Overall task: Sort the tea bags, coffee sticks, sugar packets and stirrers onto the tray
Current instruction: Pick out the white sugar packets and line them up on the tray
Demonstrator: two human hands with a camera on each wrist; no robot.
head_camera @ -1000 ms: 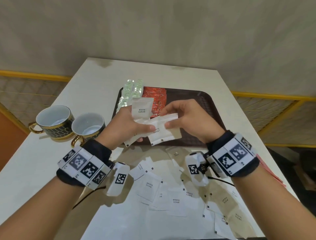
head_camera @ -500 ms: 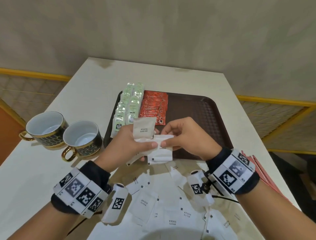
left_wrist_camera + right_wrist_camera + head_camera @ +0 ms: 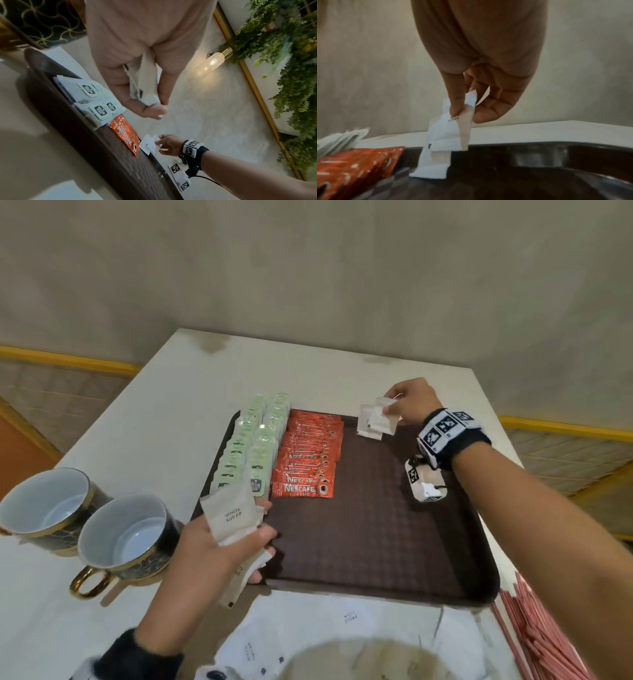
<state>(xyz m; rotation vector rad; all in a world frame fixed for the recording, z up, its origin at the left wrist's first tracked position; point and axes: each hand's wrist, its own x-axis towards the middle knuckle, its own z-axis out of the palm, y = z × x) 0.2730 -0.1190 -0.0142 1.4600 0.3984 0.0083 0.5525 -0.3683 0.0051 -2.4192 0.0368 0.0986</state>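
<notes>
A dark brown tray (image 3: 376, 542) holds two rows of green tea bags (image 3: 253, 446) and a row of red coffee sticks (image 3: 308, 460). My right hand (image 3: 407, 402) pinches a few white sugar packets (image 3: 375, 422) over the tray's far edge, beside the coffee sticks; the right wrist view shows these sugar packets (image 3: 443, 142) hanging from thumb and fingers, their lower end touching the tray (image 3: 539, 162). My left hand (image 3: 222, 549) grips a stack of sugar packets (image 3: 233, 515) at the tray's near left corner. Loose sugar packets (image 3: 342, 621) lie on the table in front of the tray.
Two dark, gold-trimmed cups (image 3: 126, 539) stand on the white table (image 3: 154, 412) left of the tray. A bundle of pink stirrers (image 3: 537, 638) lies at the tray's near right. A wall closes off the table's far side.
The hands were together over the tray's front, passing packets. Now the right hand has carried some packets to the tray's far edge, and the left hand stays near the front left with the rest.
</notes>
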